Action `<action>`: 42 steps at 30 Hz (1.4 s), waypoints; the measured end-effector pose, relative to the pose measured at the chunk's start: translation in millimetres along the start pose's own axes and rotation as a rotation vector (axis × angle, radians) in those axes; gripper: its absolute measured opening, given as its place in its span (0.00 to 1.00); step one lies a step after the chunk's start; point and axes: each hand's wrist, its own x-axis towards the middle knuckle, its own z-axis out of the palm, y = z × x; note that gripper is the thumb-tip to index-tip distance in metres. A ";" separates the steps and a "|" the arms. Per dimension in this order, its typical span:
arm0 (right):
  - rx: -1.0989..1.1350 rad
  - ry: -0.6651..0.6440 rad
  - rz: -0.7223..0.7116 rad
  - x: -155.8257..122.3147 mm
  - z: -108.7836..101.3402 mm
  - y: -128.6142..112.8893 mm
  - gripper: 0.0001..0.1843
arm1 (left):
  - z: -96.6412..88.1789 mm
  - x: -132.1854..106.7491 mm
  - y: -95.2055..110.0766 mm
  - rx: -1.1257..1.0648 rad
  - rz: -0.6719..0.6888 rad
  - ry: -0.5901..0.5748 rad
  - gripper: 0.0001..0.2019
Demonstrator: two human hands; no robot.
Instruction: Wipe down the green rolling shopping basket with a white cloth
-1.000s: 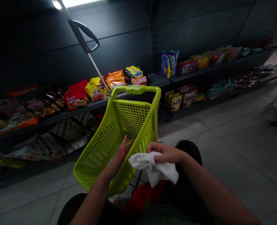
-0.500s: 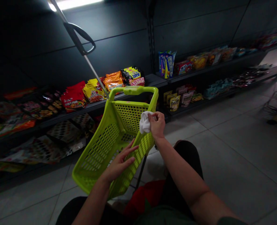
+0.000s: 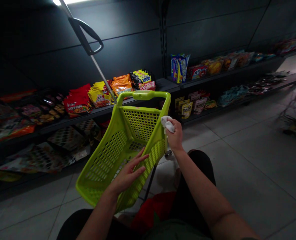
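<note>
A lime-green plastic shopping basket (image 3: 102, 146) with slotted walls stands tilted in front of me, its handle bar at the far end. In my right hand (image 3: 175, 135) a crumpled white cloth (image 3: 168, 124) is gripped, against the outer side of the basket's right rim near the handle. My left hand (image 3: 127, 173) rests over the near right rim, fingers spread and pointing into the basket, holding nothing. Part of the basket's right wall is hidden behind that hand.
Behind the basket, a dark shelf (image 3: 163, 85) carries noodle packets (image 3: 122, 84) and bagged snacks (image 3: 214, 66). A metal pole with a black loop handle (image 3: 86, 36) slants up at the left. Below is a tiled floor (image 3: 245, 160); a red item (image 3: 155, 210) lies between my legs.
My right hand has moved the white cloth slightly right, from the top of the rim to its outer side. My left hand stays in place on the basket.
</note>
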 end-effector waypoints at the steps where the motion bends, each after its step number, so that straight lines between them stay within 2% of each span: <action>1: -0.028 -0.043 -0.039 6.0 -0.8 -0.6 0.19 | -0.2 0.4 -1.5 0.015 0.002 0.001 0.23; 5: -0.149 -0.189 -0.136 9.9 -2.1 -15.5 0.15 | 0.0 2.2 -12.9 -0.053 -0.012 0.043 0.26; 7: -0.189 -0.269 -0.157 2.4 -4.7 -24.9 0.14 | 1.6 3.4 -19.0 -0.233 -0.051 0.065 0.29; 10: -0.202 -0.367 -0.186 -14.7 -11.5 -36.5 0.14 | 5.1 5.0 -23.2 -0.536 -0.091 0.037 0.37; 12: -0.199 -0.415 -0.209 -27.4 -16.3 -42.7 0.14 | 7.2 5.4 -22.0 -0.640 -0.107 0.021 0.40; 20: -0.127 -0.556 -0.204 -75.9 -25.4 -60.1 0.13 | 8.4 5.8 -15.3 -0.729 -0.123 0.032 0.42; 24: -0.049 -0.623 -0.225 -112.9 -29.7 -70.5 0.13 | 5.9 6.2 -16.0 -0.767 -0.131 0.032 0.43; 27: 0.076 -0.739 -0.365 -155.9 -29.6 -82.8 0.11 | 3.5 5.5 -15.2 -0.792 -0.137 0.058 0.45; 30: 0.212 -0.863 -0.656 -196.1 -22.0 -96.4 0.07 | -0.4 3.3 -14.7 -0.813 -0.131 0.059 0.45; 32: 0.251 -0.902 -0.848 -207.6 -13.9 -102.5 0.06 | -4.4 0.7 -15.9 -0.806 -0.130 0.040 0.45; 34: 0.252 -0.905 -0.966 -201.0 -6.4 -102.9 0.05 | -9.2 -2.8 -18.2 -0.777 -0.128 0.024 0.44; 37: 0.222 -0.912 -1.010 -162.5 -2.8 -89.2 0.05 | -17.1 -9.2 -22.6 -0.672 -0.100 0.025 0.43; 40: 0.137 -0.909 -0.887 -107.1 -10.5 -62.1 0.09 | -26.4 -16.2 -26.8 -0.557 -0.089 0.014 0.42; 42: 0.028 -0.817 -0.727 -70.1 -17.6 -44.4 0.11 | -34.4 -20.7 -29.5 -0.520 -0.116 -0.019 0.41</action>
